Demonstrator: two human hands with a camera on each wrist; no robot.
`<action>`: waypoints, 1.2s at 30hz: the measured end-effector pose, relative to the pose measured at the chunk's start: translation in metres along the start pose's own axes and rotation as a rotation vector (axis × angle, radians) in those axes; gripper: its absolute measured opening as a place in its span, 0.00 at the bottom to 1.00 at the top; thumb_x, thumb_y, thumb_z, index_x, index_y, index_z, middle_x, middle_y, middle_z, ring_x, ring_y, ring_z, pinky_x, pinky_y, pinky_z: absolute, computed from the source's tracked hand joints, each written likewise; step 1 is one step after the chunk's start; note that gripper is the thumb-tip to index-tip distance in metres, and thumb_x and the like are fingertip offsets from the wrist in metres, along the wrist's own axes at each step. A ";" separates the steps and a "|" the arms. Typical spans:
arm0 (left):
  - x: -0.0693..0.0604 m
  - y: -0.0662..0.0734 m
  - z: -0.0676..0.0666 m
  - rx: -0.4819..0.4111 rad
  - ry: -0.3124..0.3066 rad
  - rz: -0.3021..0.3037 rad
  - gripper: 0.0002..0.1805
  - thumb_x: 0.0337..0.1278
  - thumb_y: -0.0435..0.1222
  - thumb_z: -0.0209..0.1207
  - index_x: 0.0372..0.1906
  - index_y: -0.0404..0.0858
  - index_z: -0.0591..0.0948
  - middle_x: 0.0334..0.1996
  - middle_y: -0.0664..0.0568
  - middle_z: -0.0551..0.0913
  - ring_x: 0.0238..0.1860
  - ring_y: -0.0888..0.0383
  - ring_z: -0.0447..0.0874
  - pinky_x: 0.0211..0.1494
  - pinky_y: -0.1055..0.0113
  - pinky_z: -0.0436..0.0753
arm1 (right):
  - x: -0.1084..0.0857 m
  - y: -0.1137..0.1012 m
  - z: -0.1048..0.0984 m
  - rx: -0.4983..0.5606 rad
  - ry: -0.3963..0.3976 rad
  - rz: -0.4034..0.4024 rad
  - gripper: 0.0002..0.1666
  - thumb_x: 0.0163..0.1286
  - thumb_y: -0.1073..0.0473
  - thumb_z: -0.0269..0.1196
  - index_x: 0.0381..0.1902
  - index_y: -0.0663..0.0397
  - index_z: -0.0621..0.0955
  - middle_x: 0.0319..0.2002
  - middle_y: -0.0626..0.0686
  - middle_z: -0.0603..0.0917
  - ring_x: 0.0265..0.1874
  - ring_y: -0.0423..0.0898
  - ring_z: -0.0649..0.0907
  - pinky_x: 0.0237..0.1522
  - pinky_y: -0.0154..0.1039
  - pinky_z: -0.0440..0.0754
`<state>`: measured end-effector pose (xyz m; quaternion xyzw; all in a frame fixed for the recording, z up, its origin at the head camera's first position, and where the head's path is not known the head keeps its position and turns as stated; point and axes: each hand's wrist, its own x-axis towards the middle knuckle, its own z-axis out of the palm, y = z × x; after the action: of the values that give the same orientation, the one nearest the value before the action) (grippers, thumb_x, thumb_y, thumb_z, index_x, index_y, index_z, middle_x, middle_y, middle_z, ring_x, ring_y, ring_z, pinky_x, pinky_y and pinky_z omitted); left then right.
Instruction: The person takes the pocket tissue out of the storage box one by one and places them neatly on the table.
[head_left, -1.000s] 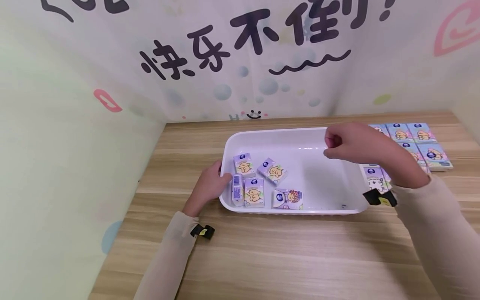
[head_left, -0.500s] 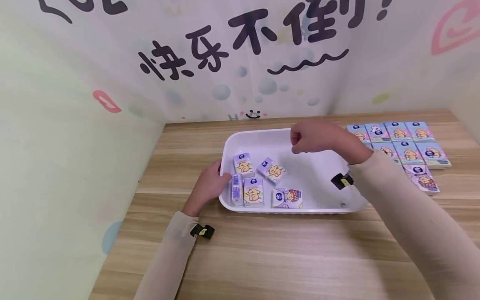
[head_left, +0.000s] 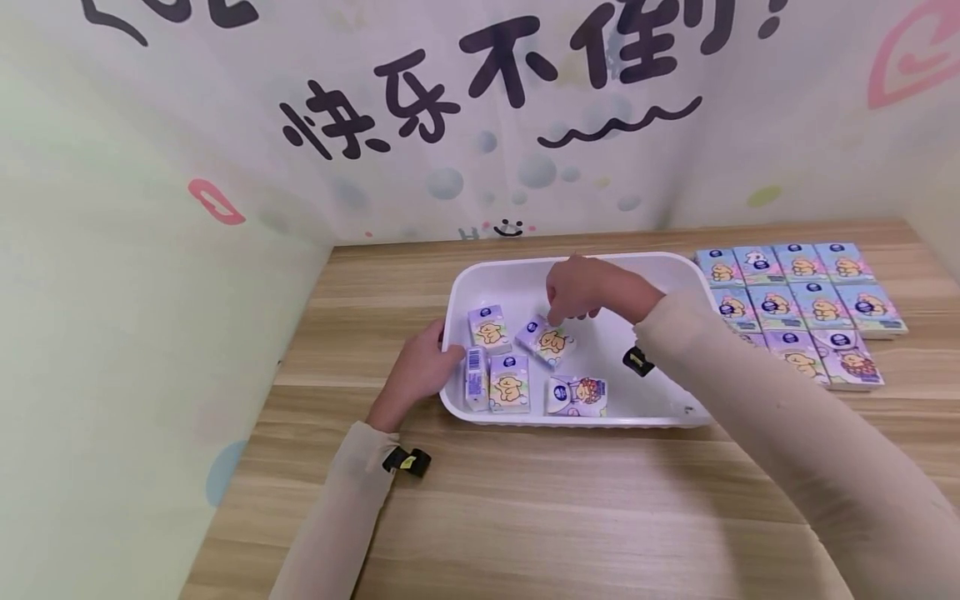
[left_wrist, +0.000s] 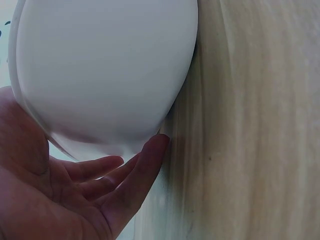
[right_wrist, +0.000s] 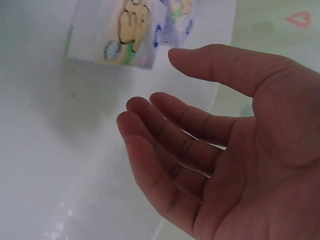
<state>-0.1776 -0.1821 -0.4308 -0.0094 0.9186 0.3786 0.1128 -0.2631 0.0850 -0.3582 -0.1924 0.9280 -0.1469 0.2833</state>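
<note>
While the left hand [head_left: 422, 364] grips the white tray [head_left: 645, 422] by its left rim, the right hand [head_left: 579, 287] is loose and holding nothing, just beside the slanted pack [head_left: 545, 342] inside. Pinch that off-centre and imo it could skid into the far-left pack [head_left: 489, 330].

A wood-grain desk [head_left: 570, 508] meets a white printed backdrop [head_left: 405, 196] bearing black Chinese characters [head_left: 516, 83], a wavy line [head_left: 617, 127] beneath them, pale blue bubbles [head_left: 537, 171] and a small smiley [head_left: 508, 234] near the desk's back edge. Pink outlines mark both sides.
</note>
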 end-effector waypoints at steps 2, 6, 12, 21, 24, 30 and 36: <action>0.000 0.000 0.000 0.001 -0.001 -0.003 0.35 0.79 0.40 0.56 0.85 0.34 0.66 0.69 0.33 0.81 0.49 0.43 0.92 0.38 0.61 0.94 | 0.004 -0.003 0.005 0.001 -0.029 0.026 0.17 0.72 0.52 0.74 0.49 0.58 0.86 0.40 0.57 0.85 0.39 0.54 0.85 0.43 0.45 0.91; 0.001 0.000 0.001 0.006 0.004 -0.007 0.36 0.79 0.40 0.57 0.85 0.34 0.66 0.70 0.34 0.80 0.51 0.42 0.91 0.39 0.61 0.94 | 0.007 -0.009 0.013 -0.025 -0.059 0.068 0.22 0.70 0.48 0.76 0.50 0.58 0.85 0.39 0.56 0.85 0.39 0.54 0.85 0.45 0.47 0.91; 0.004 -0.002 0.001 0.017 0.016 0.015 0.37 0.76 0.40 0.57 0.84 0.33 0.67 0.69 0.34 0.81 0.54 0.42 0.90 0.45 0.56 0.95 | 0.009 -0.014 0.020 -0.062 -0.056 0.066 0.24 0.72 0.48 0.75 0.52 0.61 0.85 0.37 0.56 0.84 0.36 0.52 0.84 0.41 0.43 0.88; 0.004 -0.004 0.001 0.009 0.015 0.025 0.37 0.76 0.39 0.57 0.84 0.33 0.67 0.68 0.33 0.82 0.52 0.42 0.91 0.44 0.57 0.95 | 0.010 -0.012 0.024 -0.056 -0.032 0.012 0.17 0.72 0.52 0.72 0.46 0.61 0.84 0.34 0.54 0.84 0.31 0.47 0.82 0.35 0.38 0.83; 0.004 -0.003 0.002 0.010 0.017 0.025 0.37 0.76 0.40 0.57 0.84 0.32 0.67 0.68 0.33 0.82 0.52 0.42 0.91 0.43 0.57 0.95 | 0.010 -0.009 0.025 -0.023 -0.038 0.003 0.17 0.71 0.53 0.73 0.45 0.60 0.83 0.36 0.54 0.84 0.33 0.47 0.83 0.36 0.38 0.83; 0.002 -0.001 0.001 0.008 0.014 0.018 0.36 0.77 0.40 0.57 0.84 0.33 0.67 0.68 0.33 0.82 0.51 0.42 0.91 0.42 0.57 0.95 | 0.006 -0.007 0.024 0.034 -0.066 0.005 0.20 0.70 0.53 0.74 0.49 0.59 0.81 0.39 0.54 0.84 0.35 0.47 0.83 0.37 0.37 0.82; 0.001 -0.001 0.001 -0.001 0.009 0.012 0.36 0.77 0.39 0.57 0.84 0.33 0.66 0.68 0.33 0.82 0.49 0.43 0.92 0.40 0.59 0.95 | -0.001 -0.003 0.022 0.059 -0.057 0.000 0.20 0.70 0.53 0.73 0.51 0.59 0.80 0.40 0.55 0.85 0.34 0.48 0.85 0.37 0.37 0.86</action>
<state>-0.1783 -0.1818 -0.4325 -0.0056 0.9190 0.3797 0.1062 -0.2487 0.0790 -0.3745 -0.1883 0.9147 -0.1688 0.3152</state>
